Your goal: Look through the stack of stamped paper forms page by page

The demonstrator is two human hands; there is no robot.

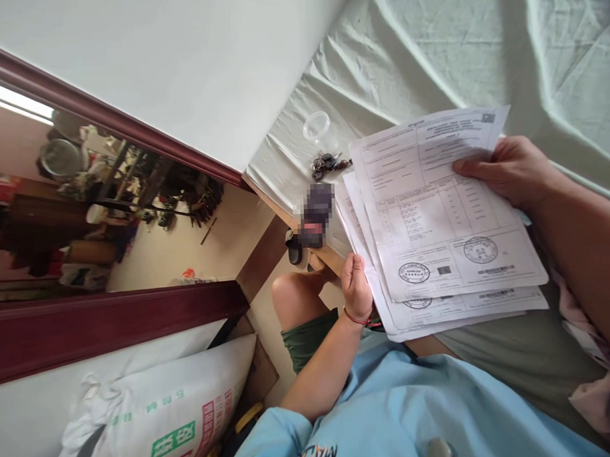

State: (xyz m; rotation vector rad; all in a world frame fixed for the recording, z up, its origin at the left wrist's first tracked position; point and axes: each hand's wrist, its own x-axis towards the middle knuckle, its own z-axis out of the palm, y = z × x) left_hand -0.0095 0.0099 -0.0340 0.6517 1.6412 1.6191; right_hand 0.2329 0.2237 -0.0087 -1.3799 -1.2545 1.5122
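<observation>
I hold a stack of printed white papers [435, 230] with round stamps over my lap, above the edge of a bed. My left hand [356, 285] grips the stack's lower left edge, a red string at its wrist. My right hand [508, 169] pinches the upper right edge of the top sheet, thumb on its face. The sheets are fanned slightly, so several lower edges show.
A bunch of keys [327, 164] and a clear plastic cup [316, 127] lie on the pale green bedsheet [429, 51]. A blurred dark object [314, 215] sits at the wooden bed edge. A doorway [108, 195] opens left, and a white printed sack [161, 413] lies below.
</observation>
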